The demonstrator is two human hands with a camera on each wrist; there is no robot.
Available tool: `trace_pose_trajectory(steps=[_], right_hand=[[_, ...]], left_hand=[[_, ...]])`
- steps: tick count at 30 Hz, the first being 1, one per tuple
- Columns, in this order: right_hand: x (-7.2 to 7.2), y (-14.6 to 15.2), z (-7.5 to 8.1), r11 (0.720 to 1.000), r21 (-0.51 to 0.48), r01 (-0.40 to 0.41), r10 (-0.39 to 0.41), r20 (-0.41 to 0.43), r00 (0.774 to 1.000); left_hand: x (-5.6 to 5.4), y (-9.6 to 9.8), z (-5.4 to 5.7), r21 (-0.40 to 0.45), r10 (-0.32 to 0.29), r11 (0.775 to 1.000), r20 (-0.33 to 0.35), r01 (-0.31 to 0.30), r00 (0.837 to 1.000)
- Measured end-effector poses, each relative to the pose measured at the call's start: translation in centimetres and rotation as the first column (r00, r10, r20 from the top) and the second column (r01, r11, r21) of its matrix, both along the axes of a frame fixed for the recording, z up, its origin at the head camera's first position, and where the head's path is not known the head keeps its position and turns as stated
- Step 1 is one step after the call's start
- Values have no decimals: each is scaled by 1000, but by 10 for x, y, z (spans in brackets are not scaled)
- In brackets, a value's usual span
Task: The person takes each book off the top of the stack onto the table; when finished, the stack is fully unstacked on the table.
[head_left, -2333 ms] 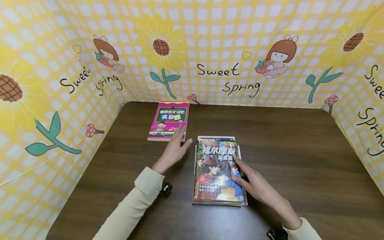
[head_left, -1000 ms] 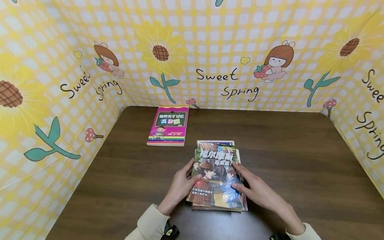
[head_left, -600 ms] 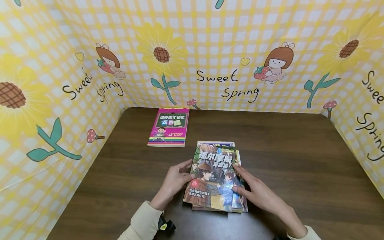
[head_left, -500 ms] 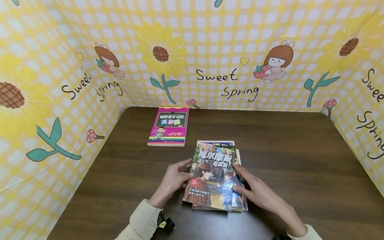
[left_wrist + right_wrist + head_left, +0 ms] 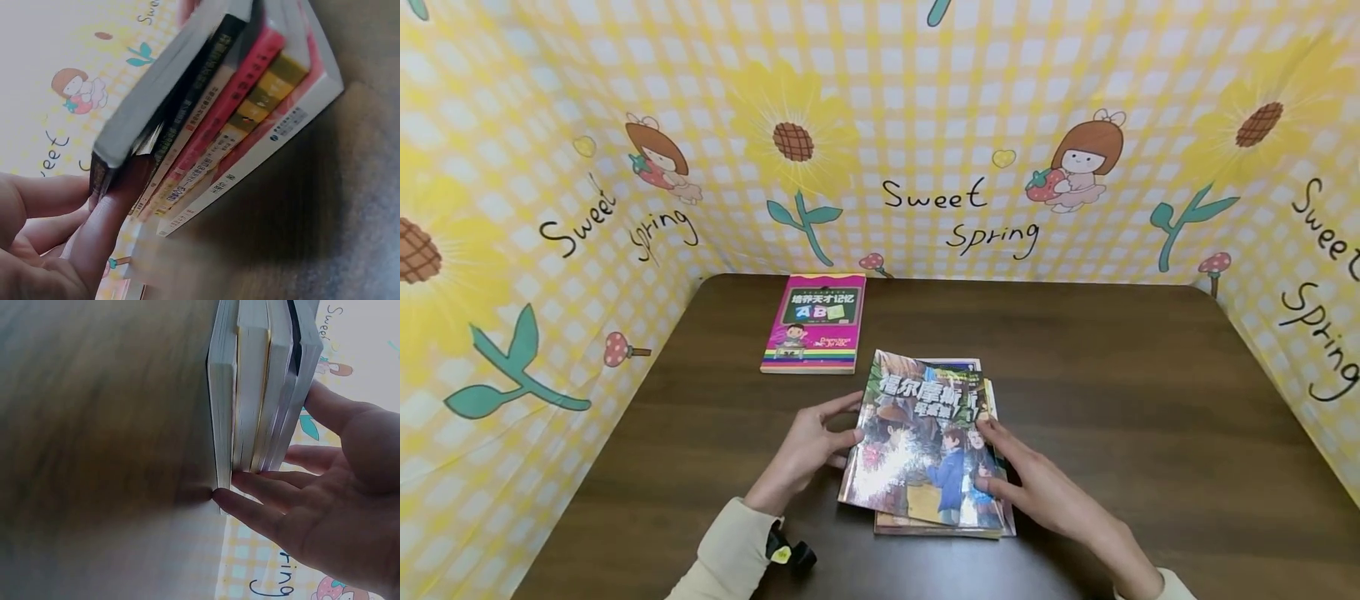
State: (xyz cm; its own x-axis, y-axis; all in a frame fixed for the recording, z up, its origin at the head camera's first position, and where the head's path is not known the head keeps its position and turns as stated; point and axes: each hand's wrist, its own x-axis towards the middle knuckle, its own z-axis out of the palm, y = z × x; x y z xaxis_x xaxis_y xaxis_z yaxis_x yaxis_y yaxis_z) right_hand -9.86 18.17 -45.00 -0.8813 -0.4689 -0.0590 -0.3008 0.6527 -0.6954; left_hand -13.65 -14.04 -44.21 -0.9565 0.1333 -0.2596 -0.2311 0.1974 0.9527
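My left hand point(image 5: 805, 446) pinches the left edge of the top comic-style book point(image 5: 917, 475), which sits askew to the left over a stack of books point(image 5: 936, 528). In the left wrist view that book point(image 5: 134, 106) has a dark spine and is lifted apart from the colourful spines point(image 5: 219, 122) beneath, a finger at the gap. My right hand point(image 5: 1048, 492) rests along the stack's right side. From the right wrist view, its fairly straight fingertips touch the page edges of the stack point(image 5: 250, 400), with the thumb near the top book.
A pink ABC book point(image 5: 816, 333) lies apart at the back left of the dark wooden table point(image 5: 1112, 375). Yellow checked cloth point(image 5: 887, 108) printed with sunflowers walls in the back and sides.
My left hand came from near the pink book to the stack, took hold of the top book, and slid it left, turning it slightly. My right hand stays at the stack's right side.
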Motion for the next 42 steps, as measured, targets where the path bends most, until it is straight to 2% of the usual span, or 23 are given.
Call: trace_pose_trajectory(steps=[4,8,12,19,23,30,37,42], right_hand=[[5,1,-1,1000,-2,8,-8,14,1000],[7,0,-2,1000,-17,-4,5,27,1000],[3,-1,0,1000,-25,-10,11,26,1000],[2,-3,0,1000,-22,-6,6,22,1000],[2,-3,-1,1000,-14,0,1,37,999],[1,-3,-1,1000,-16,6,-6,23,1000],[0,-6,-3,1000,-29,0,1,28,1000],[2,-2,-3,1000,-21,16,-15,32,999]], left_hand=[[1,-1,-4,50,-13,999,14,12,1000],[-2,-2,-3,81,31,996,25,-32,999],[-10,-3,-1,112,73,991,16,-75,997],[-27,-3,-2,184,108,977,7,-108,994],[-40,0,1,219,113,970,-2,-110,994],[-73,3,13,252,121,961,-9,-115,993],[-107,-2,15,251,168,953,28,-170,985],[-128,1,16,250,183,951,22,-183,983]])
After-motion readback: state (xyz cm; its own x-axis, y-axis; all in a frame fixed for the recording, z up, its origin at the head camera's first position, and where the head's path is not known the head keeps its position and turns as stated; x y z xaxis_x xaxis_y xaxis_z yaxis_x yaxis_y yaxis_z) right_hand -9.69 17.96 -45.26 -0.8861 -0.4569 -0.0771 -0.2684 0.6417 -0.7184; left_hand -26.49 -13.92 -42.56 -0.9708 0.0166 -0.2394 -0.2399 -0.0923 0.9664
